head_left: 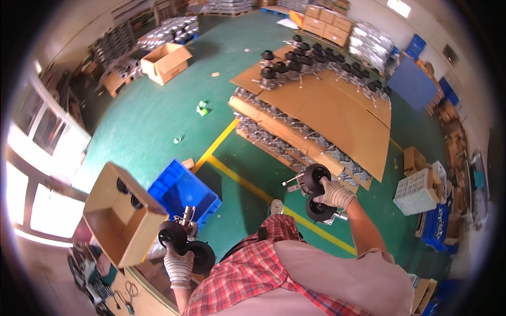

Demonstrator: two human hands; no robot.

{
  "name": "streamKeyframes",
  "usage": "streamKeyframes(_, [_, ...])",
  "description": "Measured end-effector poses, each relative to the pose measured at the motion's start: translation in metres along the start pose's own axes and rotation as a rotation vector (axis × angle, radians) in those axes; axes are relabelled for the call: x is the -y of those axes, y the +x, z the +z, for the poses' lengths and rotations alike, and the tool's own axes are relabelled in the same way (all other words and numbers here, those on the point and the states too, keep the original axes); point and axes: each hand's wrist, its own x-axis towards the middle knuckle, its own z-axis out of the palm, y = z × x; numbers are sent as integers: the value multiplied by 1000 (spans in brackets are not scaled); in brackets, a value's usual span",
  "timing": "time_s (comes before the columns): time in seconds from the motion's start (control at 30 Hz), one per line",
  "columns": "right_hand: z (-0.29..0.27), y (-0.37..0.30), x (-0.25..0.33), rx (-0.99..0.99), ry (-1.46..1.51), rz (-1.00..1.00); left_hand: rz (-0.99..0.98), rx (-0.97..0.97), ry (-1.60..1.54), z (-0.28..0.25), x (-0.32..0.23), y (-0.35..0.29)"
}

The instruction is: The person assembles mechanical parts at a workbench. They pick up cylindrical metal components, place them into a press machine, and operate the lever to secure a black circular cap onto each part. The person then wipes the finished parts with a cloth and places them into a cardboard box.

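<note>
My left hand (179, 265), in a white knit glove, grips two black caster wheels (187, 246) with metal stems, held beside an open cardboard box (122, 217). That box holds a couple of black wheels inside. My right hand (335, 193), also gloved, holds two more black caster wheels (315, 192) out over the green floor, near the edge of a layered stack of metal parts under cardboard sheets (327, 116). More black casters (295, 60) stand on top of that stack at its far end.
A blue plastic crate (182, 190) sits on the floor by the cardboard box. Yellow floor lines (247, 181) run past it. An open carton (166, 62) lies far left, a white crate (416, 192) and blue crates at right, boxes along the back.
</note>
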Motion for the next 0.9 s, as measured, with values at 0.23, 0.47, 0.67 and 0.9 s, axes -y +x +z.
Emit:
streamKeyframes(0.23, [-25, 65, -127, 31, 163, 105, 216, 125, 165, 126, -143, 115])
streamKeyframes(0.47, [-94, 153, -200, -66, 170, 124, 488, 382, 195, 264, -325, 216])
streamKeyframes(0.67, [-161, 262, -244, -186, 238, 126, 678, 647, 378, 404, -469, 290])
streamKeyframes(0.9, [-265, 411, -294, -163, 235, 264, 629, 868, 397, 557, -619, 372])
